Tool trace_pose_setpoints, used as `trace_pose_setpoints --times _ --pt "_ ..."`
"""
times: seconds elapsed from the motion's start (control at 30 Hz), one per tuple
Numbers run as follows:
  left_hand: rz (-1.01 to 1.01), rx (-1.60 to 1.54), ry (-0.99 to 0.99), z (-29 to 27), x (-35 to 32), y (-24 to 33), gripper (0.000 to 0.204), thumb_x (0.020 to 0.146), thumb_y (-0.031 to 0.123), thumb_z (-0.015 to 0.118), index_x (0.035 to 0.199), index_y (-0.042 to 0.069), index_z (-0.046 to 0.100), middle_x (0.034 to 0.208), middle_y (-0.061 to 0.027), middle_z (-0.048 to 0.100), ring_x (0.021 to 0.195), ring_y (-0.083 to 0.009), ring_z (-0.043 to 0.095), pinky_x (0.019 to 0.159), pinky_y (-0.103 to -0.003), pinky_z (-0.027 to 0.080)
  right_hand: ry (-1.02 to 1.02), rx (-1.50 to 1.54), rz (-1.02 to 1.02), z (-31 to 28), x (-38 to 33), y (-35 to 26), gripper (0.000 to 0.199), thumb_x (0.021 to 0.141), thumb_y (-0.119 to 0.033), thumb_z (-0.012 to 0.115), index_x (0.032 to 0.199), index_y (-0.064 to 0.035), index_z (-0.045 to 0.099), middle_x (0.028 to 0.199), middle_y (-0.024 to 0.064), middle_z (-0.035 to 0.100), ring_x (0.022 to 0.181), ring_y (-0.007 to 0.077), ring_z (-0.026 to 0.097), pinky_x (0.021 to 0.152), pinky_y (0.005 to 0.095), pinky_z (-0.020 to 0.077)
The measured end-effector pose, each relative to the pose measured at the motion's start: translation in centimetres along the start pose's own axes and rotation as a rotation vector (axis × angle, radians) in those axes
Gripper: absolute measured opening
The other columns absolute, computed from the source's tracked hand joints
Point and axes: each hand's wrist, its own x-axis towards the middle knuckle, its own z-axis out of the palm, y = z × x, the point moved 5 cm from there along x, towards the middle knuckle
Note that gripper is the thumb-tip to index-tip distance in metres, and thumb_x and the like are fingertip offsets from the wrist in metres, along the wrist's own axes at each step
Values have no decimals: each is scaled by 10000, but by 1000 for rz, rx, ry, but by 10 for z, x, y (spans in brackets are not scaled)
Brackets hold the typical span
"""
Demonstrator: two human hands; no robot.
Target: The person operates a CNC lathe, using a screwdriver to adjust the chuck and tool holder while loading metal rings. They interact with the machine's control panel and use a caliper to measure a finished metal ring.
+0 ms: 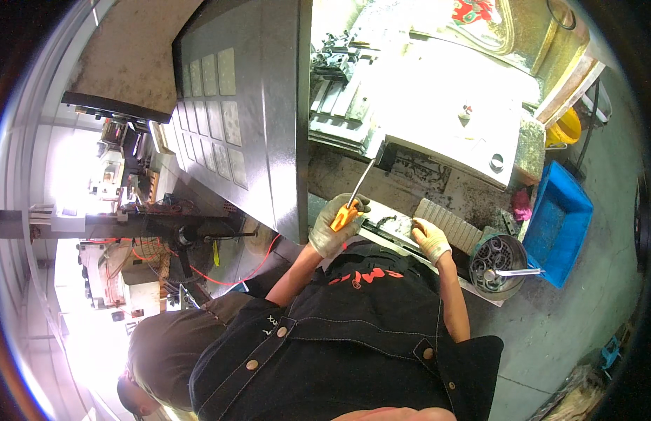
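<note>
My left hand (pixel 332 226), in a pale work glove, is closed round the orange body of an air blow gun (pixel 344 215). Its long thin metal nozzle points up and away toward the dark opening of the machine. Also gloved, my right hand (pixel 432 242) has its fingers curled at the pale ledge (pixel 402 226) in front of me; whatever they pinch is hidden. A small dark curved part (pixel 387 220) lies on that ledge between my hands. Just beyond the right hand sits a grey ridged block (pixel 448 223).
A round metal pot (pixel 498 266) of metal rings stands at right, beside a blue bin (pixel 565 210). One ring (pixel 496 163) rests on the bright white surface. A dark machine door (pixel 269 119) rises at left. Another person (pixel 178 344) bends over at lower left.
</note>
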Motion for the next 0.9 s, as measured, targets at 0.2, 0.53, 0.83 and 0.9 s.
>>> trace_pose_setpoints --times 0.2,0.53,0.83,0.9 --pt "34 25 -23 -1 1 0 406 659 -47 532 1049 66 519 1144 -85 498 1035 -185 520 807 -279 442 -1 -14 2 -2 -1 -4 365 835 -217 521 1162 -54 513 1099 135 582 993 248 571 858 303 435" --pt "-34 11 -2 1 0 6 374 704 22 571 1069 59 498 1155 -82 497 1018 -153 519 644 -199 460 31 -1 -28 0 0 5 369 828 -254 510 1144 -63 522 1060 156 589 980 293 560 850 341 432" --pt "143 61 -20 -8 5 0 346 700 -17 543 1038 48 512 1122 -105 516 1017 -184 529 842 -314 442 23 -5 -20 -1 -2 3 375 820 -266 509 1141 -73 523 1047 162 590 972 305 558 846 353 433" --pt "129 63 0 -14 6 -3 352 694 -26 548 1037 44 513 1117 -108 518 1015 -194 531 897 -349 408 9 24 9 -4 -2 1 373 820 -264 512 1140 -73 524 1052 161 590 976 303 559 847 353 433"
